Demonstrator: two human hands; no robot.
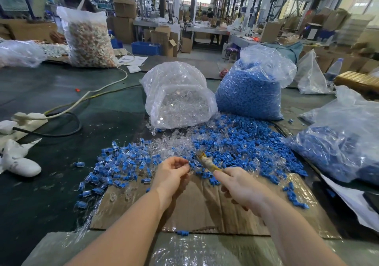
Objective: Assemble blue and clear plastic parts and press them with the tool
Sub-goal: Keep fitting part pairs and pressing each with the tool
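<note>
Work is partly done. Joined blue-and-clear pieces (123, 163) lie heaped at lower left on the table (51, 101). Many loose blue parts (246, 148) and clear parts (172, 144) wait in the middle. The left hand (171, 175) pinches something small, maybe clear. The right hand (240, 185) grips the tool (207, 161).

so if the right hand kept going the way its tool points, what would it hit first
Probably the loose blue parts heaped just past the tip of the tool that the right hand grips; depth is unclear, and some clear parts are mixed in there.
</note>
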